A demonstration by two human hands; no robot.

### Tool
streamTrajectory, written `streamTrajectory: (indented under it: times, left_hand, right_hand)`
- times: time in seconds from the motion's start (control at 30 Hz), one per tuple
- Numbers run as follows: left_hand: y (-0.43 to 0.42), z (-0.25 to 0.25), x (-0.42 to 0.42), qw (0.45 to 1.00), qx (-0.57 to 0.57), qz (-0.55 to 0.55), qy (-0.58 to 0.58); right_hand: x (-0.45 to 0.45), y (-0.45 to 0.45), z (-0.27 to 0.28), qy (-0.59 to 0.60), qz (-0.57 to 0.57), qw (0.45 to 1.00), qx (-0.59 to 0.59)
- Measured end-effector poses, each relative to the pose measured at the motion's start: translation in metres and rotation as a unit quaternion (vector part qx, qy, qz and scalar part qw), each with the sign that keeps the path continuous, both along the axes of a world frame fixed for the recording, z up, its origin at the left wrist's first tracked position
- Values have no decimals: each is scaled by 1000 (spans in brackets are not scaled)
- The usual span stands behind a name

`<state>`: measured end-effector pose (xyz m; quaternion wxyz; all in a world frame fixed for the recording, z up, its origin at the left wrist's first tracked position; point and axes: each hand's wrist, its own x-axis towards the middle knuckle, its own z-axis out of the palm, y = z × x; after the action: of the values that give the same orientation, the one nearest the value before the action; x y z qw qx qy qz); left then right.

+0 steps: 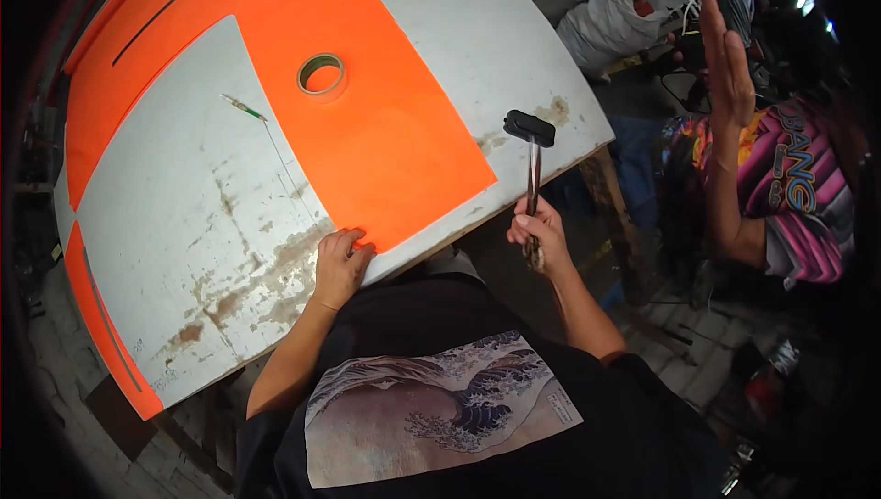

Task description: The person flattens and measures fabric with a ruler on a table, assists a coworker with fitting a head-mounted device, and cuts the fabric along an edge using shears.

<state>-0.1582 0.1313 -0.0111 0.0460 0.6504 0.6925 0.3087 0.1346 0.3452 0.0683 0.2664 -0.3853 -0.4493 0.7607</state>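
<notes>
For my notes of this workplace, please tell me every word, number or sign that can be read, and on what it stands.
"BANG": on the other person's pink patterned shirt; smaller lettering beside it is unreadable.
Wave print on the black shirt: label too small to read.
White board: tiny marks, unreadable.

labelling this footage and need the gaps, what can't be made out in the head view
Orange sheet: head view, part of its near end is hidden by the left hand; the far end is cut off by the top edge.
Hammer: head view, part of its handle is hidden by the right hand.
Slim green tool: head view, too small to tell its kind.
</notes>
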Motion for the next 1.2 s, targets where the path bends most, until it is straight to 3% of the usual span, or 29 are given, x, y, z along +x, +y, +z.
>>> streamTrajectory:
  times: [0.17,0.2,0.27,0.43,0.53,0.57,0.63,0.73,0.9,1.0,1.1,1.2]
  left_hand:
    - [1,2,5,997,4,50,-54]
    - [2,1,6,996,10,60,-67]
    - [3,1,6,994,23,67,-85]
    - [-5,12,7,987,3,75,-143]
    - [-9,5,16,955,48,132,-260]
    - [-7,6,16,886,25,191,-422]
    - [4,29,10,660,-20,284,-696]
    - [19,44,-6,523,-9,330,-786]
    - [42,11,-46,519,-132,298,-791]
    - [60,-3,-55,682,-180,326,-629]
    - [86,33,-38,660,-69,433,-610]
    - [96,33,-55,572,-66,428,-697]
  right_hand:
    - [-22,-22,-21,-121,-80,987,-67]
    - [-30,-28,-31,-174,-54,978,-102]
    - [-38,-37,-58,-115,13,971,-209]
    - [-78,-44,-41,-84,-112,977,-163]
    - [-68,-13,-53,-111,-152,977,-104]
    - [-61,1,-58,-120,-152,977,-87]
    - [-50,24,-62,-139,-133,979,-63]
    - [-44,51,-63,-181,-69,981,-27]
    - [-47,79,-62,-272,43,960,59]
    - [-50,85,-66,-281,95,951,86]
    - [-49,90,-65,-287,120,948,73]
    - [-47,93,-63,-285,136,946,68]
